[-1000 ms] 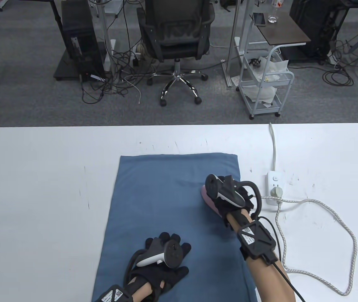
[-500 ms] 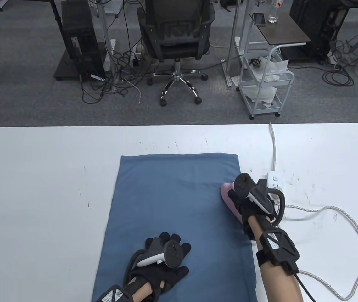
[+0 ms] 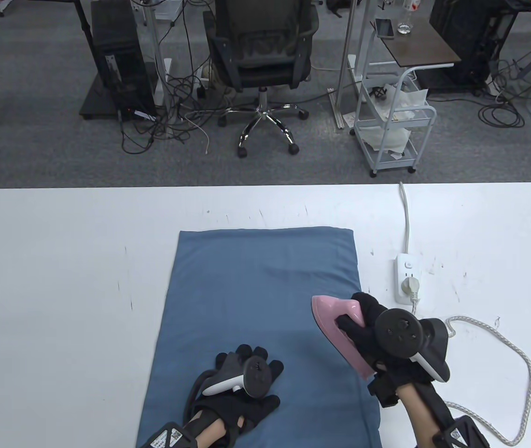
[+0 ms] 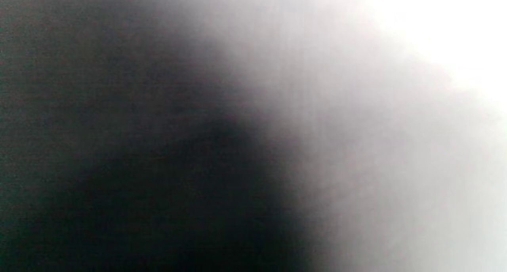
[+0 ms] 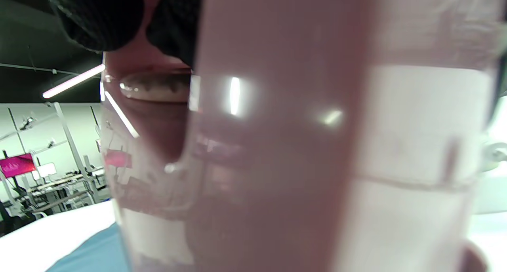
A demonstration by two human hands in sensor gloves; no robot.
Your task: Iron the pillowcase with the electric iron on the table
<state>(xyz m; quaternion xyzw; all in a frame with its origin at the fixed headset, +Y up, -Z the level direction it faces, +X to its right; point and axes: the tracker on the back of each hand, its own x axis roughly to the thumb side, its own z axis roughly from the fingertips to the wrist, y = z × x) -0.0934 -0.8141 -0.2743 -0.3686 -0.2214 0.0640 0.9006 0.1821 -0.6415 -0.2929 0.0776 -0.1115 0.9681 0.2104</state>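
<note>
A blue pillowcase (image 3: 256, 298) lies flat on the white table (image 3: 60, 261). My right hand (image 3: 363, 326) grips the handle of a pink electric iron (image 3: 335, 322), which rests on the pillowcase's right edge, nose pointing up-left. The iron (image 5: 277, 145) fills the right wrist view, with a strip of pillowcase (image 5: 91, 252) below it. My left hand (image 3: 247, 378) rests flat with fingers spread on the pillowcase's near part. The left wrist view is only a dark and bright blur.
A white power strip (image 3: 407, 278) with the iron's plug lies right of the pillowcase. The braided cord (image 3: 522, 359) loops over the table's right side. Beyond the far edge stand an office chair (image 3: 261, 60) and a white cart (image 3: 394, 126).
My right hand has drawn the iron from the pillowcase's middle right to its right edge, then toward me. The cord loop has shifted. My left hand has stayed still.
</note>
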